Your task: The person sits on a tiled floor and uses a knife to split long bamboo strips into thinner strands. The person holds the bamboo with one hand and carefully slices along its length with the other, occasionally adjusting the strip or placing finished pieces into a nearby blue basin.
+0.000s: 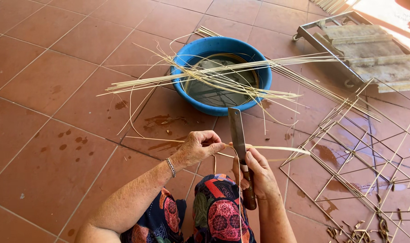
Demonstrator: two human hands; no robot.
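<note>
My right hand [259, 175] grips the wooden handle of a broad-bladed knife [237, 132], its blade pointing away from me toward the basin. My left hand [198, 146] pinches a thin pale bamboo strip [281, 149] that runs sideways across the blade and out to the right. A thin peeled sliver curls down from the strip over my knee. A bracelet sits on my left wrist. My knees, in flowered cloth, lie under both hands.
A blue basin [182, 56] of water stands ahead, with a bundle of long bamboo strips [223, 72] laid across it. An open bamboo lattice [362, 157] lies at right on wet tiles. A metal and wood frame [367, 49] sits at top right.
</note>
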